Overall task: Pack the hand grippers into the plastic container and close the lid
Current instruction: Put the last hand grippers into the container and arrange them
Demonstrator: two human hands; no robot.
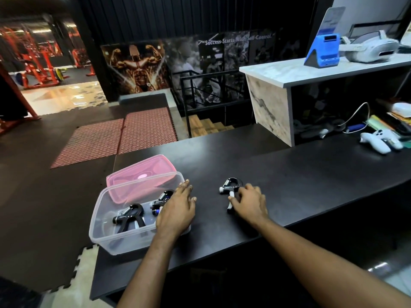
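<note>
Right hand (250, 202) has its fingers curled over the near handles of the last loose hand gripper (230, 190) on the black table (311, 174), touching it but not clearly lifted; left hand (178, 210) lies flat and open, holding nothing, on the right rim of the clear plastic container (104, 230). Step looks like picking up the third gripper (two hand grippers (129, 215) already inside). Next: carry it left into the container, then fetch the pink lid (142, 174), propped at the container's far side.

Right hand (250, 203) hides third gripper's (230, 188) handles
</note>
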